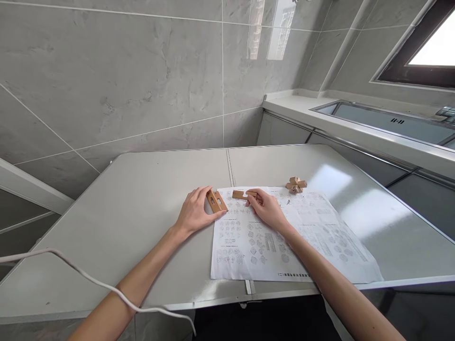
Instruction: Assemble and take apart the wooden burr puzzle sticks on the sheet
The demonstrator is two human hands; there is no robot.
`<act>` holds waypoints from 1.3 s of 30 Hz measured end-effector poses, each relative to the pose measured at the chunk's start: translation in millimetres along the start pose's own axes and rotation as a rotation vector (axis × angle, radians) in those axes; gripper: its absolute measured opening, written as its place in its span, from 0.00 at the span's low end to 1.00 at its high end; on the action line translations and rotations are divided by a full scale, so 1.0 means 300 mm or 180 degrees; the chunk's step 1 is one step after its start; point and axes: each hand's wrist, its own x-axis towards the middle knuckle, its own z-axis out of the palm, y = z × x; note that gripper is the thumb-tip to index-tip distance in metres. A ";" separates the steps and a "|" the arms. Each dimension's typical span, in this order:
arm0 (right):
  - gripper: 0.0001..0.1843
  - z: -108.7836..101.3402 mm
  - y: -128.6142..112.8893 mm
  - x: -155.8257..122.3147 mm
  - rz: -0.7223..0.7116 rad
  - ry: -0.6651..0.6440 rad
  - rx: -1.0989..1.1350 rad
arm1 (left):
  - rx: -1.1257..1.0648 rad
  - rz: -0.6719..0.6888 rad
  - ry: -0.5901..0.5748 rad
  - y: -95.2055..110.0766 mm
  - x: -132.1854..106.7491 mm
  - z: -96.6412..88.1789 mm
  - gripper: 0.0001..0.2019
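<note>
Wooden puzzle pieces sit at the middle of my feed, on the far edge of the instruction sheet (313,237), which lies across the seam of the grey folding table (124,203). The left hand (195,213) is curled around a pair of blocks (216,201) standing on edge side by side, fingers behind them and thumb in front, a narrow hold closed on the wood. Just beside it, the right hand (268,208) pinches one end of a notched bar (239,194) with its fingertips; the bar lies flat on the paper and points toward the left hand.

I judge these pieces to be light, stiff and dry, with square edges that give a sure hold and little to break. The smooth faces could slide on the paper, so the long flat sides look like the best place to grip. The cut-outs are better left free.

By my count there are two blocks in the left hand, one bar in the right, and one interlocked cluster (296,185) further back at the sheet's far edge, well apart from both hands. How many pieces make up that cluster I cannot tell. There is one printed sheet and one white cable (81,272) trailing over the left forearm — also one sink (387,121) set in the counter to the right.
</note>
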 end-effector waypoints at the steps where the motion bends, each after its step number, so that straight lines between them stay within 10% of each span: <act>1: 0.15 0.000 -0.002 -0.002 -0.0001 -0.0004 -0.0004 | 0.0035 0.0056 -0.0021 -0.006 0.001 -0.003 0.41; 39: 0.17 0.024 -0.004 -0.014 -0.0241 0.0045 -0.1070 | -0.0023 0.0204 -0.0314 -0.017 -0.002 0.002 0.38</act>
